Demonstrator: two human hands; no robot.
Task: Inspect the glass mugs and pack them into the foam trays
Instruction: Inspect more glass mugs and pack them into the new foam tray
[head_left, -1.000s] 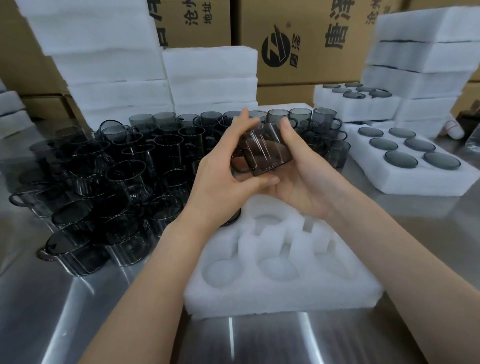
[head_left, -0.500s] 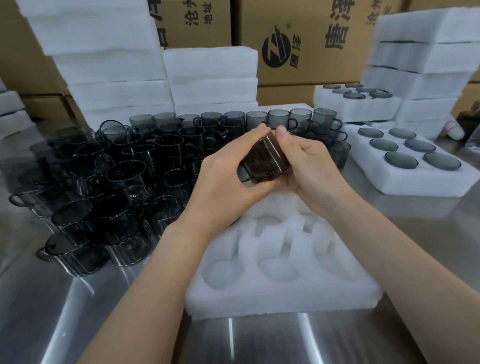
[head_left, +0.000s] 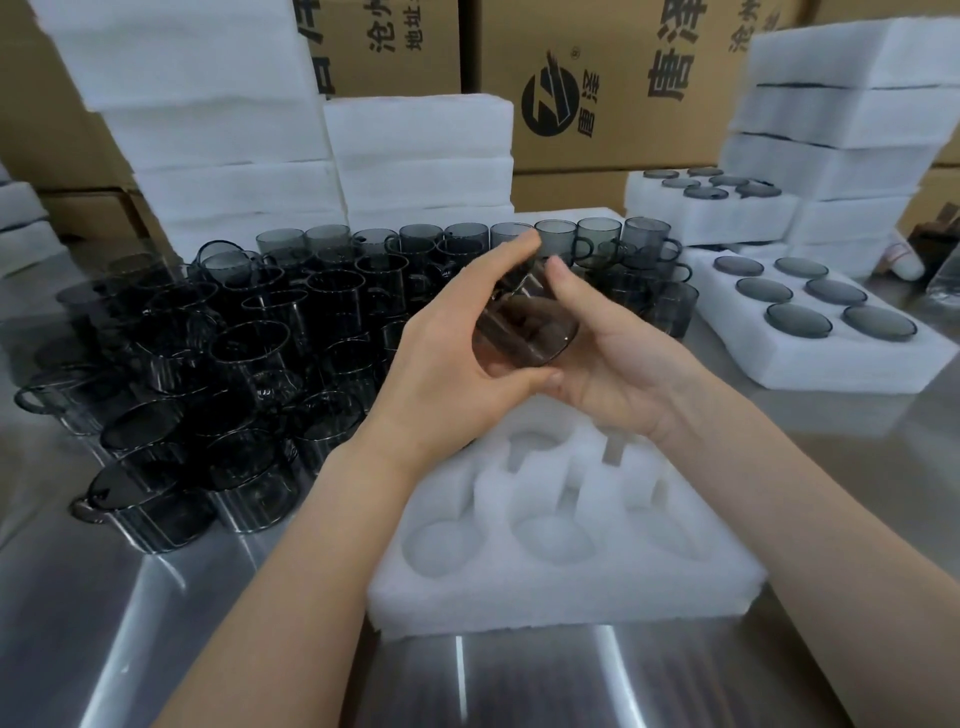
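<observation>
Cardboard cartons (head_left: 597, 83) and stacks of white foam (head_left: 421, 156) lined the back of a steel table (head_left: 130, 623), where a crowd of smoky glass mugs (head_left: 249, 338) filled the left side. Both hands held one mug (head_left: 524, 332) up over the empty foam tray (head_left: 561, 587) at the table's middle. The left hand (head_left: 447, 374) was closed around its near side, and the right hand (head_left: 618, 374) cupped it from beneath, thumb resting against the wall.

Compared with a second earlier, the mug had been rolled in the fingers: it had first shown its side wall, and now its round end faced the camera, while the hands had hardly shifted above the tray. That turn suggested the inspection was under way, with another face being checked. Whether its handle was visible could not be told.

Every pocket that showed in the tray beneath was empty, so packing of this tray had not begun. To the right, a filled tray (head_left: 810, 332) showed six mug bottoms seated flush.
</observation>
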